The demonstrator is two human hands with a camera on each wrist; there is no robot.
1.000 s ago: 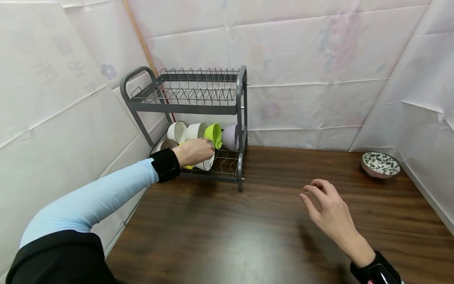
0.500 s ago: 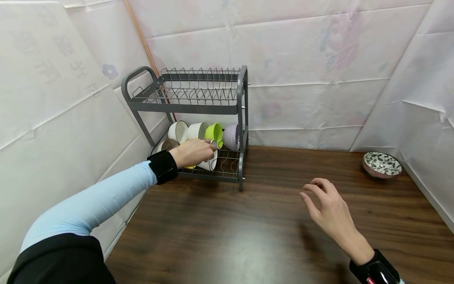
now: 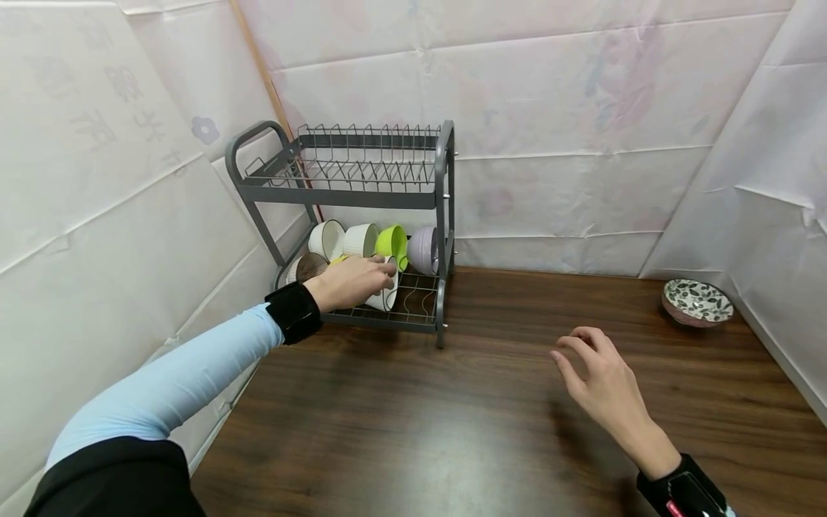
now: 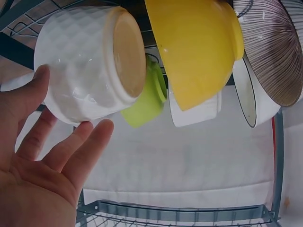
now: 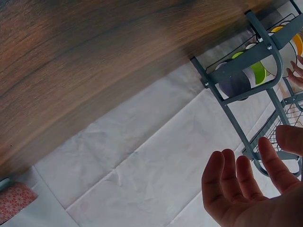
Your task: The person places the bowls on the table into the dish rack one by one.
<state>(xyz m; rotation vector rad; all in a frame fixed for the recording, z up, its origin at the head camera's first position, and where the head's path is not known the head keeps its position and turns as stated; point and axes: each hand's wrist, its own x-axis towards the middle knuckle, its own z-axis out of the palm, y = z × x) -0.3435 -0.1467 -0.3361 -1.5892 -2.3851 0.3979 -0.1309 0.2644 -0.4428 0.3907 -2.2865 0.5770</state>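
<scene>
My left hand [image 3: 352,280] is at the lower shelf of the grey two-tier dish rack [image 3: 336,195]. Seen from the left wrist, its thumb and loosely spread fingers [image 4: 92,153] lie right at the edge of a white bowl with an embossed pattern [image 4: 75,61], which stands on its side in the rack. A yellow bowl [image 4: 194,52] and a brown-striped bowl [image 4: 272,47] stand beside it. My right hand [image 3: 601,380] hovers over the table on the right, fingers loosely bent, holding nothing.
Behind, on the same shelf, are two white bowls [image 3: 326,239] [image 3: 360,239], a lime-green cup [image 3: 391,244] and lilac bowls [image 3: 423,250]. A leaf-patterned bowl [image 3: 696,300] sits at the table's back right corner. White sheeting [image 3: 549,108] walls the sides and back.
My left hand has loosened at the white bowl and drawn back slightly toward me, while the bowl leans in the rack. My right hand holds nearly the same pose.
</scene>
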